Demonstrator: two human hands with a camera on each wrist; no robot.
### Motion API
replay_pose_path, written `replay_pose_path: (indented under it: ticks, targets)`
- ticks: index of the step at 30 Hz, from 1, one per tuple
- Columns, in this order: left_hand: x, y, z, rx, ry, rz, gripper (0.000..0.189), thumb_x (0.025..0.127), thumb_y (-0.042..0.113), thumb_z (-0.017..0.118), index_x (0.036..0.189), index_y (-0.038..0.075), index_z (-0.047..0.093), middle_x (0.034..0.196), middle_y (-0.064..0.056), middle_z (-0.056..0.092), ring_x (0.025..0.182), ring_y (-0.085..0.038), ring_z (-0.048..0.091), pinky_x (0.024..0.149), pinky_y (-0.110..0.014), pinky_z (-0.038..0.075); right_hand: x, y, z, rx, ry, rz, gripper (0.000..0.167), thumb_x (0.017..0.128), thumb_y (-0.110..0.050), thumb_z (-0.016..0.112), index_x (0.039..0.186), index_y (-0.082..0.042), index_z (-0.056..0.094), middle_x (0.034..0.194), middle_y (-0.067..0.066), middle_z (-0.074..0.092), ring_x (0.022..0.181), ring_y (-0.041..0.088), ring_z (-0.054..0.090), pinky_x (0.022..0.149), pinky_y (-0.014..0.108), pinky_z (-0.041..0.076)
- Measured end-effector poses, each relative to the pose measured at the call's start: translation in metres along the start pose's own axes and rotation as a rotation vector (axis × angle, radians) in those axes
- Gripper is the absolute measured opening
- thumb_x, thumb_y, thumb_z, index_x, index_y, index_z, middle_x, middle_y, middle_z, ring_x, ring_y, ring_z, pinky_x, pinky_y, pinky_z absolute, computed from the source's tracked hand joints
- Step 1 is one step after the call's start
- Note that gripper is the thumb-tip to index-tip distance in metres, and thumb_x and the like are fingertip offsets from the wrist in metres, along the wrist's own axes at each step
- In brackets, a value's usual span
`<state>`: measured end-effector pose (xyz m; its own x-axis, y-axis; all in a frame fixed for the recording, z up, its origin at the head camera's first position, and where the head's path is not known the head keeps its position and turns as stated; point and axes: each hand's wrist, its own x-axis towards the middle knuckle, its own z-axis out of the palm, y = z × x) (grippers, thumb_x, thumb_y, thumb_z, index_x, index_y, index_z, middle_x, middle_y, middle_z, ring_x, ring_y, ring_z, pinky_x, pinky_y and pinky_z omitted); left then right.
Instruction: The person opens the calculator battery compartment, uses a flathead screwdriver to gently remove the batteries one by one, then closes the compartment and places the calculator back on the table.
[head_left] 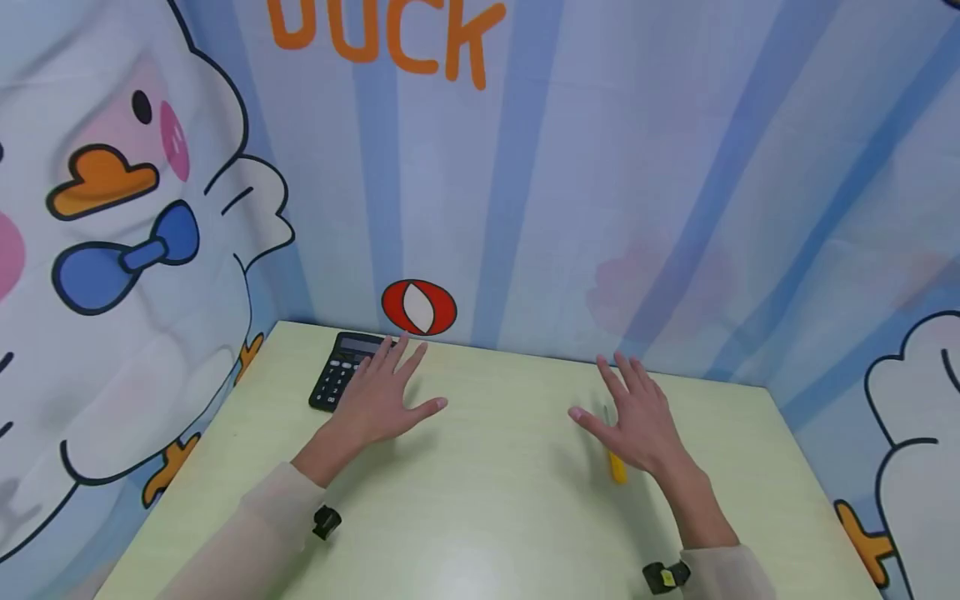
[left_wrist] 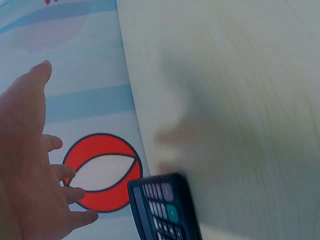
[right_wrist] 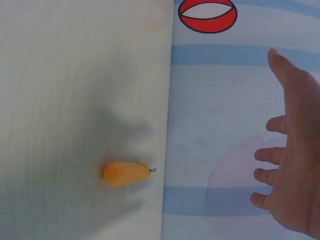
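Observation:
My left hand (head_left: 375, 404) hovers over the table with its fingers spread, holding nothing. Beneath and beyond its fingertips lies a black calculator (head_left: 337, 377), partly covered by the hand in the head view. The left wrist view shows the calculator's (left_wrist: 161, 212) keys and one green key. My right hand (head_left: 637, 421), fingers extended and thumb out, is raised above a screwdriver with a yellow handle (head_left: 617, 469) and a thin metal shaft. That hand hides part of it in the head view. In the right wrist view the screwdriver (right_wrist: 126, 173) lies on the tabletop, apart from the fingers.
The pale wooden table (head_left: 480, 500) ends at the back against a blue striped cloth (head_left: 555, 208) with duck drawings. More of this cloth hangs along the left and right sides. Small black devices sit at both wrists.

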<state>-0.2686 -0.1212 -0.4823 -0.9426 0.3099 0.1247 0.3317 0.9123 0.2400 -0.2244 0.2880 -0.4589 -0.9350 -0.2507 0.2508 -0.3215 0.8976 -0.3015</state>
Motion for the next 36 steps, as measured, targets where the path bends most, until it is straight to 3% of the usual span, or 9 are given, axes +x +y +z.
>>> replay_pose_path:
  ticks: [10, 15, 21, 27, 36]
  targets:
    - [-0.004, -0.032, -0.012, -0.047, 0.045, 0.008, 0.102, 0.095, 0.077, 0.054, 0.171, 0.017, 0.022, 0.176, -0.016, 0.015, 0.162, -0.041, 0.011, 0.123, -0.069, 0.022, 0.005, -0.009, 0.008, 0.039, -0.013, -0.013, 0.092, 0.098, -0.058, 0.066, 0.168, -0.01, 0.031, 0.173, 0.022, 0.022, 0.159, 0.048, 0.016, 0.12, 0.074, 0.02]
    - [-0.005, -0.048, -0.011, -0.046, 0.062, 0.008, 0.1, 0.097, 0.073, 0.055, 0.17, 0.013, 0.024, 0.175, -0.018, 0.017, 0.16, -0.042, 0.015, 0.123, -0.066, 0.024, 0.01, -0.016, 0.011, 0.059, -0.012, -0.033, 0.092, 0.098, -0.057, 0.066, 0.169, -0.011, 0.03, 0.174, 0.02, 0.022, 0.16, 0.046, 0.016, 0.12, 0.073, 0.022]
    - [-0.006, -0.06, -0.013, -0.083, 0.068, -0.028, 0.099, 0.098, 0.073, 0.054, 0.17, 0.012, 0.024, 0.174, -0.021, 0.017, 0.157, -0.045, 0.022, 0.118, -0.068, 0.033, 0.018, -0.024, 0.016, 0.077, -0.013, -0.047, 0.092, 0.098, -0.059, 0.066, 0.169, -0.013, 0.028, 0.174, 0.017, 0.023, 0.16, 0.043, 0.018, 0.12, 0.073, 0.024]
    - [-0.006, -0.069, -0.011, -0.122, 0.047, -0.065, 0.099, 0.1, 0.074, 0.05, 0.171, 0.012, 0.021, 0.174, -0.023, 0.015, 0.155, -0.048, 0.025, 0.117, -0.069, 0.035, 0.025, -0.032, 0.023, 0.094, -0.021, -0.058, 0.092, 0.098, -0.06, 0.065, 0.169, -0.013, 0.03, 0.174, 0.016, 0.024, 0.159, 0.041, 0.021, 0.119, 0.071, 0.027]
    - [-0.008, -0.08, -0.009, -0.169, 0.024, -0.097, 0.084, 0.109, 0.054, 0.048, 0.171, 0.009, 0.015, 0.173, -0.027, 0.013, 0.155, -0.052, 0.021, 0.116, -0.071, 0.033, 0.032, -0.044, 0.031, 0.128, -0.027, -0.09, 0.088, 0.1, -0.059, 0.062, 0.168, -0.013, 0.032, 0.172, 0.017, 0.028, 0.157, 0.041, 0.027, 0.119, 0.068, 0.031]
